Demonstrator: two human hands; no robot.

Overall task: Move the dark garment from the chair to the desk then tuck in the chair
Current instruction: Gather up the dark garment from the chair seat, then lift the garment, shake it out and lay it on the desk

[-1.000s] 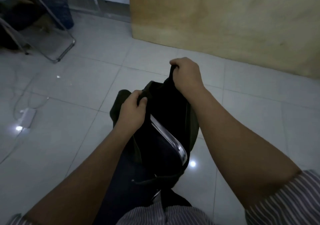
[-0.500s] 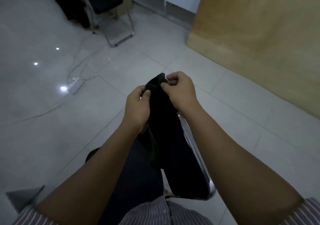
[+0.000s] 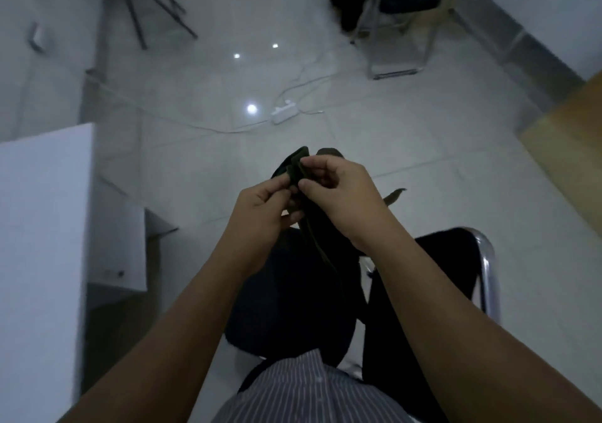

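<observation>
The dark garment (image 3: 321, 240) hangs bunched in front of me, held at its top edge by both hands. My left hand (image 3: 260, 214) pinches the fabric from the left. My right hand (image 3: 342, 197) grips it from the right, fingers closed on a fold. The chair (image 3: 456, 269) with a black seat and chrome frame stands below and to the right of my hands. The white desk (image 3: 42, 227) fills the left side, its top surface level with my left forearm.
A white power strip (image 3: 284, 111) with cables lies on the tiled floor ahead. A folding chair (image 3: 394, 15) with dark clothes stands at the back right, another chair's legs (image 3: 153, 5) at the back left. A wooden panel (image 3: 573, 142) is at the right.
The view has swung left, bringing the white desk into sight. The garment has been lifted off the chair, and both hands are closer together on its top edge.
</observation>
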